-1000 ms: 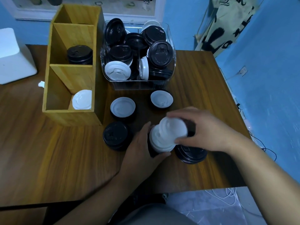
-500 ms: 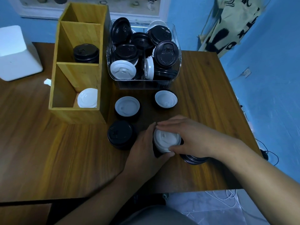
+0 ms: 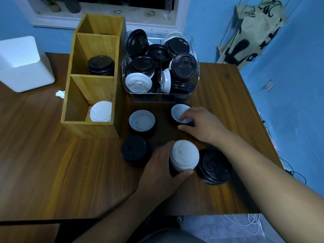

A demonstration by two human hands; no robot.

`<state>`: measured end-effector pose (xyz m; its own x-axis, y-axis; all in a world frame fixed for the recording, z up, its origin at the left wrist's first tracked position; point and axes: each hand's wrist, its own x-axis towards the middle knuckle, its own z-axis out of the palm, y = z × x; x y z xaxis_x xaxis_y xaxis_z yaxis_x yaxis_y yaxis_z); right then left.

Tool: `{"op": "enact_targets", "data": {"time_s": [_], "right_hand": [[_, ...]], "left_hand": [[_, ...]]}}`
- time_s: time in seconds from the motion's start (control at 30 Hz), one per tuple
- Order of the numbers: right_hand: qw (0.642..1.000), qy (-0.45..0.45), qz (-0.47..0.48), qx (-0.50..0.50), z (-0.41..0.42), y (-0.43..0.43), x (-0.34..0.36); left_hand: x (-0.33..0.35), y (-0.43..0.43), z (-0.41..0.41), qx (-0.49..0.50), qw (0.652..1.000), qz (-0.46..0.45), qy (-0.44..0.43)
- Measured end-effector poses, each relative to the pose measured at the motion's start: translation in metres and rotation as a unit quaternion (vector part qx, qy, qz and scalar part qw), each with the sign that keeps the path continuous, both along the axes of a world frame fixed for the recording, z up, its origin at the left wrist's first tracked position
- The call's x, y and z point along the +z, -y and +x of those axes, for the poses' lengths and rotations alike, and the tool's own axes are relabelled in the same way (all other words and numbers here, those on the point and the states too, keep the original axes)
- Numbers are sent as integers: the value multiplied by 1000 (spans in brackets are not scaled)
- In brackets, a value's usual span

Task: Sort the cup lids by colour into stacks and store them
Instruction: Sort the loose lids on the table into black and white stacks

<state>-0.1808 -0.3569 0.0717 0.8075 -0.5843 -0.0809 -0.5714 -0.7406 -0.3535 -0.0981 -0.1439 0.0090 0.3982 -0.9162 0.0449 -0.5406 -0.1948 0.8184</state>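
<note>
Wooden table (image 3: 52,163): all items listed are borne on it.

Wooden organizer (image 3: 91,130): placed at the left rear, divided into compartments in a row; a stack of black lids (image 3: 100,65) is kept in the middle compartment; white lids (image 3: 101,111) are kept in the nearest compartment.

Clear bin (image 3: 161,98): set just right of the organizer; it is filled with loose black and white lids, mixed and tilted.

Grey-white lid (image 3: 141,120): laid upside down on a dark stack, in front of the bin.

Upturned white lid (image 3: 180,113): laid on a dark base, right of the former, near the bin's front wall.

Black stack (image 3: 135,150): stood near the organizer's front corner.

White stack (image 3: 184,156): found at the table's near middle, between the black stack and a wide black stack (image 3: 213,166); its lower part appears dark.

Left hand (image 3: 161,171): wrapped round the white stack from the left, thumb pressed along the near side.

Right hand (image 3: 205,125): reached across to the upturned white lid; fingertips are laid on its near rim, thumb held just below; whether the lid is actually pinched cannot be told.

White block (image 3: 22,64): placed at the far left edge; a paper scrap (image 3: 60,93) is seen beside the organizer.

Printed bag (image 3: 254,32): hung against the blue wall at the right.
</note>
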Motion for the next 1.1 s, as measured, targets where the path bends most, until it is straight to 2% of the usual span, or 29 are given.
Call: {"op": "enact_targets", "data": {"time_s": [0.13, 0.2, 0.27, 0.33, 0.43, 0.5, 0.53, 0.57, 0.63, 0.73, 0.8, 0.87, 0.9, 0.97, 1.1], "right_hand": [[1000, 24, -13, -9, 1, 0, -3], [995, 89, 31, -41, -6, -2, 4], [971, 177, 107, -118, -18, -2, 9], [913, 256, 224, -224, -35, -3, 13], [783, 319, 417, -334, -65, -4, 14], [708, 339, 484, -386, -84, -3, 11], [689, 336, 495, -410, -90, -4, 10], [686, 319, 495, -428, -96, -4, 8], [718, 260, 468, -444, -105, -6, 6], [819, 135, 368, -419, -113, -7, 11], [907, 39, 227, -353, -114, -3, 19], [966, -1, 97, -238, -108, 2, 27], [982, -15, 70, -174, -104, 4, 30], [992, -49, 84, -80, -93, 12, 29], [988, -114, 102, -8, -76, 21, 18]], "left_hand": [[0, 1, 0, -1, 1000, -2, -2], [0, 1, 1, -1, 1000, -2, -7], [-1, 1, 1, -1, 1000, -4, -8], [-1, 1, 1, -1, 1000, -4, -10], [-2, 2, 1, 1, 1000, -8, -8], [-3, 1, 1, 0, 1000, -9, -2], [-3, 1, 1, -1, 1000, -9, 1], [-3, 1, 1, -1, 1000, -9, 2], [-3, 1, 1, -2, 1000, -10, 3], [-3, 2, 2, -5, 1000, -7, 5], [-3, 2, 2, -8, 1000, -4, 6], [-4, 2, 2, -8, 1000, -2, 7], [-3, 2, 2, -9, 1000, -2, 9], [-2, 2, 1, -10, 1000, -6, 12], [0, 2, 1, -9, 1000, -11, 11]]}}
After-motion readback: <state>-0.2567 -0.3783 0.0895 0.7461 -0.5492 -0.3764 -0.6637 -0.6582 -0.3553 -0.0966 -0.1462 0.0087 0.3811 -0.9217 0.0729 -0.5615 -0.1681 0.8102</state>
